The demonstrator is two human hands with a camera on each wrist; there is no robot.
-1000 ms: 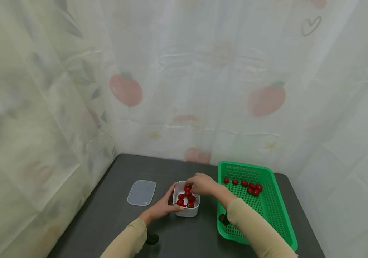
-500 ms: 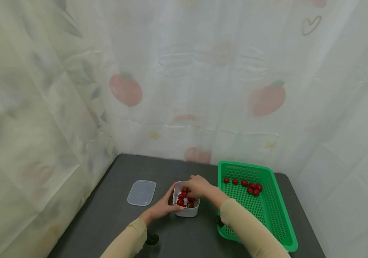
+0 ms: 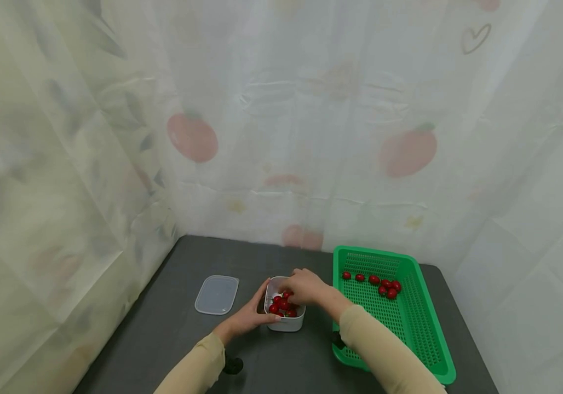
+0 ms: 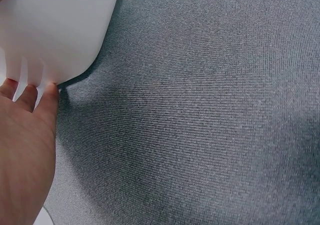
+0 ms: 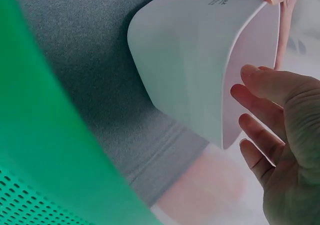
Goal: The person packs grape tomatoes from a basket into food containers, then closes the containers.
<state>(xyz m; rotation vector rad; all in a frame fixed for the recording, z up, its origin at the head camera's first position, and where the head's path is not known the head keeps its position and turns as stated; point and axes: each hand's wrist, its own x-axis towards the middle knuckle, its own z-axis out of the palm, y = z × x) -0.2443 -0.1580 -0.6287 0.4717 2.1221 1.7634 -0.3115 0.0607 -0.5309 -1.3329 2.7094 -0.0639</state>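
A small white container [image 3: 285,325] stands on the dark table with several cherry tomatoes [image 3: 274,309] inside. My left hand [image 3: 248,317] grips it from the left, thumb on the near side; in the left wrist view its fingertips press against the white wall. Over the container's right rim reaches my right hand [image 3: 306,287], fingers just inside the opening above the tomatoes. In the right wrist view, those fingers [image 5: 260,135] are loosely bent and apart, and no tomato shows between them. Part of the container's contents is hidden behind this hand.
To the right stands a green plastic basket [image 3: 421,317] with several more cherry tomatoes [image 3: 374,279] towards its far end. A translucent lid [image 3: 217,295] lies flat left of the container. Behind the table hangs a printed curtain [image 3: 335,137].
My right hand has moved left and a little down into the container's opening. The tomatoes inside have shifted. The left hand and the container have stayed in place.
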